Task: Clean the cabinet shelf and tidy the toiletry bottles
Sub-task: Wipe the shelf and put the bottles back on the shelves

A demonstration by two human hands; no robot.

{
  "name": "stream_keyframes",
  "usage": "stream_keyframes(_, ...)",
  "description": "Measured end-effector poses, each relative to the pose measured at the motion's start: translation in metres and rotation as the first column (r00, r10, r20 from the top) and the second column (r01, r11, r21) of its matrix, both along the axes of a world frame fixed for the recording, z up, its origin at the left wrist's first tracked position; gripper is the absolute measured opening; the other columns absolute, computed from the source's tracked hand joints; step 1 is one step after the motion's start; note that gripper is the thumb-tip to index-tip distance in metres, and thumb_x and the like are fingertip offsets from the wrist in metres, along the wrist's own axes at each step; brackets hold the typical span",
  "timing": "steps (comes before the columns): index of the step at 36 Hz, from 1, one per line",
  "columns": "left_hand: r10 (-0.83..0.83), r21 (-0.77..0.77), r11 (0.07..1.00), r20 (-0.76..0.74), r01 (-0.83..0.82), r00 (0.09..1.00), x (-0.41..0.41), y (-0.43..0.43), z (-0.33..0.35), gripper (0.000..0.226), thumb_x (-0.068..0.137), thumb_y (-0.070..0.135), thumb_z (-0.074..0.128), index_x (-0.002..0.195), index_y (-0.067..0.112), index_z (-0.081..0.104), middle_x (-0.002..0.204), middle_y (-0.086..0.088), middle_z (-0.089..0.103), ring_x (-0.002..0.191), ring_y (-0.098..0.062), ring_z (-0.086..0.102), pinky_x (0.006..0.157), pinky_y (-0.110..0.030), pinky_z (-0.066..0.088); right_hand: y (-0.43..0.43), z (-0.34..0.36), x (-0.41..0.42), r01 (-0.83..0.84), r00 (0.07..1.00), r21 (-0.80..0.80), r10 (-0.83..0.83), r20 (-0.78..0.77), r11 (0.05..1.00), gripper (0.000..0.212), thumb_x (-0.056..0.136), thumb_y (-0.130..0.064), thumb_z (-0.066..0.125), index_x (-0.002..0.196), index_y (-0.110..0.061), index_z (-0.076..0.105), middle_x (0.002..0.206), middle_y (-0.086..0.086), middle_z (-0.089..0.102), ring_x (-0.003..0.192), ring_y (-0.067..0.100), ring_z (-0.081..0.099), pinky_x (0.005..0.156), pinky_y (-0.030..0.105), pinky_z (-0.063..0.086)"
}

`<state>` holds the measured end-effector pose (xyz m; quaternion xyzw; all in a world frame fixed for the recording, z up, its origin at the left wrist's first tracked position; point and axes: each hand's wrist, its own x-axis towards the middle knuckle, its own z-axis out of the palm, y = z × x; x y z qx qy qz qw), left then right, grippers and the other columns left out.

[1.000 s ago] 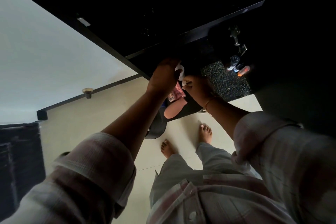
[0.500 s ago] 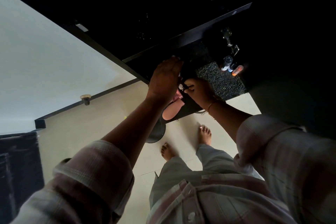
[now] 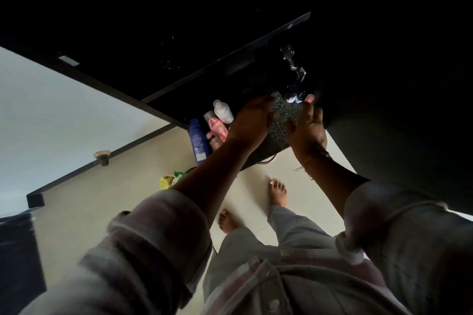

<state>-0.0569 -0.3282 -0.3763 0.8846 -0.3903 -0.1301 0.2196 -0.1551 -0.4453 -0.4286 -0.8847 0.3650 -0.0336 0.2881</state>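
On the left end of the dark speckled shelf point(image 3: 284, 120) stand a blue bottle point(image 3: 198, 140), a pink bottle point(image 3: 217, 126) and a white bottle point(image 3: 223, 111), close together. Several small bottles point(image 3: 298, 97) sit at the back right in shadow. My left hand point(image 3: 252, 121) lies over the shelf just right of the pink bottle, fingers stretched toward the speckled surface. My right hand point(image 3: 307, 128) is over the shelf's right part, its fingertips up against the small bottles. Both palms are hidden, so I cannot see whether the right one holds anything.
A metal tap fitting point(image 3: 291, 59) hangs above the small bottles. A dark cabinet edge point(image 3: 230, 59) runs overhead. Below are the pale floor, my bare feet point(image 3: 277, 192), a yellow-green bundle point(image 3: 171, 179) and a door stopper point(image 3: 102, 156).
Both hands have left the bottles at the shelf's left end and moved right over the speckled surface. The blue, pink and white bottles now stand uncovered.
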Motion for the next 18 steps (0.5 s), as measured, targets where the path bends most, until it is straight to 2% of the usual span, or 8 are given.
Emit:
stream_keyframes(3,-0.02,0.048,0.999,-0.044,0.022,0.999,0.007,-0.022,-0.011,0.058,0.095,0.019,0.054,0.149,0.013,0.033,0.15,-0.01,0.04,0.14,-0.026,0.036,0.115,-0.034,0.029,-0.017,0.01,-0.003,0.032,0.995,-0.049,-0.036,-0.092,0.998,0.063,0.092,-0.036,0.055,0.148,-0.024,0.028,0.135,0.013,0.046,0.102,0.04,0.061,0.07,0.038,0.05)
stream_keyframes(6,-0.058,0.093,0.994,-0.052,0.063,0.997,0.014,-0.04,-0.019,0.064,0.096,0.018,0.054,0.152,0.013,0.024,0.155,-0.009,0.032,0.145,-0.025,0.026,0.12,-0.034,0.018,-0.025,0.016,-0.003,-0.036,0.983,-0.103,0.016,-0.183,0.994,0.059,0.096,-0.041,0.048,0.149,-0.028,0.024,0.128,0.014,0.054,0.096,0.039,0.064,0.068,0.036,0.046)
stream_keyframes(8,-0.069,0.091,0.993,-0.071,0.075,0.995,0.017,-0.05,-0.023,0.066,0.095,0.015,0.056,0.152,0.015,0.023,0.157,-0.006,0.03,0.146,-0.023,0.024,0.121,-0.037,0.018,-0.027,0.019,-0.001,-0.07,0.977,-0.131,0.042,-0.211,0.989,0.061,0.097,-0.042,0.046,0.151,-0.03,0.021,0.123,0.016,0.059,0.094,0.04,0.065,0.071,0.039,0.05)
stream_keyframes(13,-0.108,0.101,0.988,-0.075,0.115,0.991,0.024,-0.066,-0.031,0.067,0.095,0.014,0.054,0.153,0.018,0.022,0.158,-0.003,0.029,0.145,-0.019,0.027,0.118,-0.029,0.016,-0.032,0.02,0.008,-0.075,0.967,-0.166,0.031,-0.252,0.983,0.057,0.097,-0.043,0.046,0.149,-0.033,0.026,0.111,0.019,0.064,0.091,0.043,0.065,0.071,0.041,0.052)
stream_keyframes(18,-0.084,0.08,0.993,-0.081,0.09,0.993,0.027,-0.076,-0.035,0.057,0.095,0.007,0.051,0.149,0.013,0.033,0.154,-0.007,0.036,0.142,-0.02,0.032,0.116,-0.026,0.021,-0.032,0.017,0.012,-0.028,0.982,-0.146,0.001,-0.187,0.989,0.047,0.097,-0.036,0.047,0.142,-0.026,0.037,0.1,0.018,0.068,0.087,0.044,0.066,0.067,0.042,0.052)
